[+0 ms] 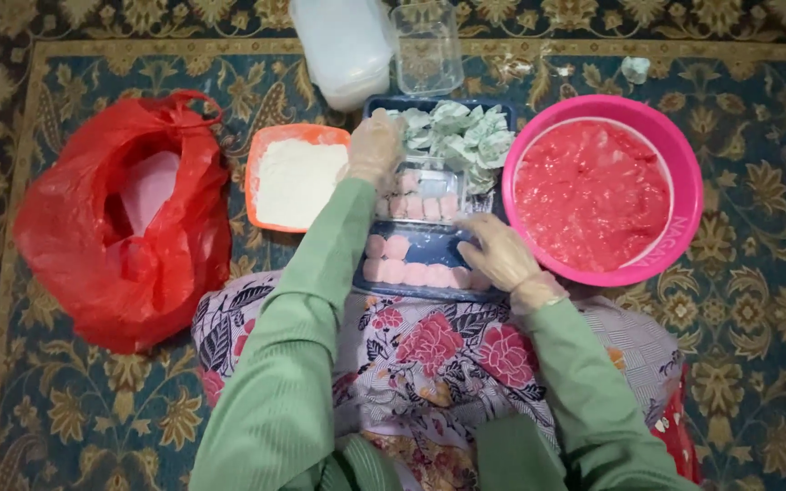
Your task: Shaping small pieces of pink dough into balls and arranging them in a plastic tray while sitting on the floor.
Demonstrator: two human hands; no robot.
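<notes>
A dark blue tray [429,244] lies in front of my lap, with rows of pink dough pieces [402,270] at its near end and a heap of pale green wrapped pieces [455,132] at its far end. A small clear box [422,195] with pink pieces sits in the middle of the tray. My left hand [373,145], in a thin clear glove, rests at the tray's left edge by the box. My right hand [499,252], also gloved, touches the pink pieces at the near right of the tray. Whether either hand holds a piece is hidden.
A pink basin [675,145] of red-pink dough stands to the right of the tray. An orange dish [295,177] of white flour is to the left, and a red plastic bag [120,218] beyond it. Clear plastic containers [377,41] stand behind the tray. All rest on a patterned carpet [757,318].
</notes>
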